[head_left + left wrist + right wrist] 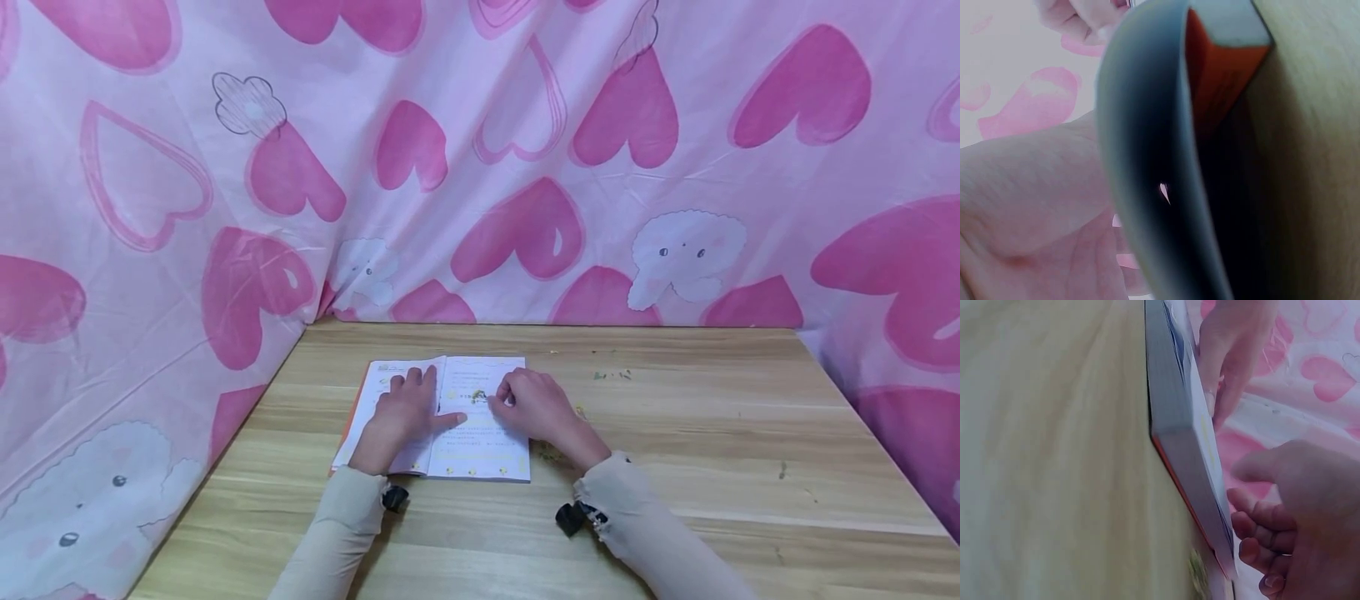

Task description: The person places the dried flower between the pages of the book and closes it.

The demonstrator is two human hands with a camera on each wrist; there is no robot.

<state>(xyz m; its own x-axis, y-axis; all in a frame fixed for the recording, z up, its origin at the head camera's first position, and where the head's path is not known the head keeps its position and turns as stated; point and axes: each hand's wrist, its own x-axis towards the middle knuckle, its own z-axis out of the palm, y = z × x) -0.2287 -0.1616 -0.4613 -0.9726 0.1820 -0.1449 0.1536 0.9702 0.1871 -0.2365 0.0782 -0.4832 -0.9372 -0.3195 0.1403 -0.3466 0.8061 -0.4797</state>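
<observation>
An open book [480, 454] lies on the table, its thick page block and orange cover edge [1225, 81] showing in the left wrist view. My left hand [405, 410] rests on the left page with fingers extended, its thumb reaching over the fold onto the right page. A small yellow-green plant sprig [478, 397] lies on the right page. Beside that sprig is my right hand [536, 404], fingers curled and fingertips close over the paper. In the right wrist view its thumb and fingers [1266, 515] bend towards the page; I cannot tell whether they pinch a bit of the sprig.
Small green plant scraps [611, 376] are scattered on the wooden table [697, 442] right of the book, with more near its right edge. A pink heart-patterned cloth [517, 150] hangs behind and along both sides. Black wrist cameras [572, 518] sit at both cuffs.
</observation>
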